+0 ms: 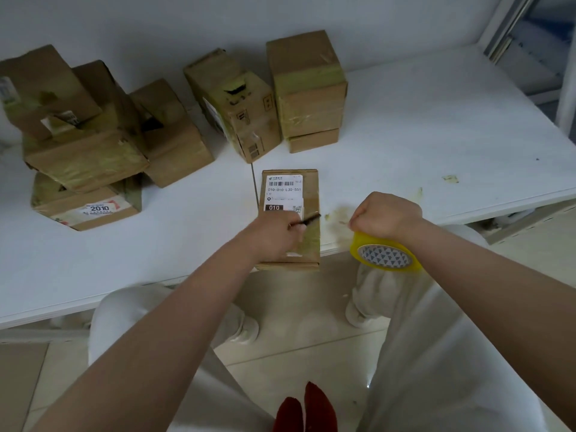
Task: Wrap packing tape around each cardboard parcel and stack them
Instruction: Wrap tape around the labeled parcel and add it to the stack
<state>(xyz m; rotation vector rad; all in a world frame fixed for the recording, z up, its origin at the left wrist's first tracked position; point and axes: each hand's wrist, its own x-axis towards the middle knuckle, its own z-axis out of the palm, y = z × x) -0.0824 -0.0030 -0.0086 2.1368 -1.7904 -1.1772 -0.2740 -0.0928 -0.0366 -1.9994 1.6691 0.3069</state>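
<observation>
A small flat cardboard parcel point(291, 194) with a white shipping label lies at the front edge of the white table point(420, 129). My left hand point(274, 233) rests on its near end and grips a thin dark tool point(307, 220) that points right across the box. My right hand point(386, 215) is a fist just right of the parcel. It holds a yellow tape roll point(385, 255) that hangs below the table edge. A strip of tape covers the parcel's near part.
Several taped cardboard boxes stand at the back: a jumbled pile at the left point(84, 145), a tilted box point(237, 107) in the middle and a neat stack point(307, 88) beside it. Tape scraps point(450, 179) lie on the right of the table.
</observation>
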